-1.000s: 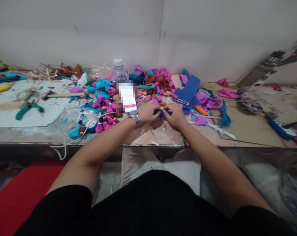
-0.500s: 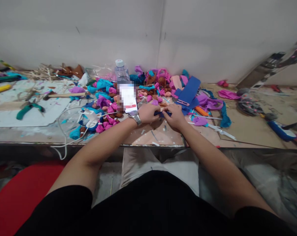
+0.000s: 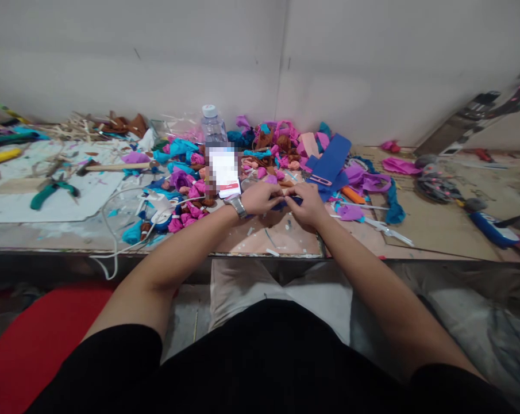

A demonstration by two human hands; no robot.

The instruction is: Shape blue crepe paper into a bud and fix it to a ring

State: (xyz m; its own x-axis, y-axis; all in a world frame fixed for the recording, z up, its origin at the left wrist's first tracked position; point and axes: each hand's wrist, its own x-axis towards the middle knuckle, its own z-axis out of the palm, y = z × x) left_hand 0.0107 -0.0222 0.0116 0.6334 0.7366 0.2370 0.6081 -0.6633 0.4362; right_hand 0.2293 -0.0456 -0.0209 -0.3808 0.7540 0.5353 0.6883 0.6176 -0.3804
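Over the table's front part my left hand [image 3: 260,198], with a metal watch at its wrist, has its fingers pinched together. My right hand [image 3: 308,202] meets it, its thumb and fingers closed too. Both grip a small dark blue piece of crepe paper [image 3: 279,204], partly hidden by the fingers. Just beyond the right hand lie folded blue crepe paper strips [image 3: 332,156], with a small pink-edged cutter [image 3: 321,180] on them. An orange handle [image 3: 352,194] lies to their right. Close to my left hand stands a lit phone [image 3: 226,169], partly blurred out.
Pink, blue and brown crumpled paper pieces [image 3: 191,190] crowd the table around a capped bottle [image 3: 214,126]. A white cable [image 3: 113,230] hangs over the front edge. At left lie a hammer [image 3: 117,167] and green-handled pliers [image 3: 42,196]; scissors [image 3: 389,231] lie at right.
My fingertips have drawn closer together, and the blue paper between them has shifted slightly, showing lower beneath the fingers. Both hands stay in nearly the same place.
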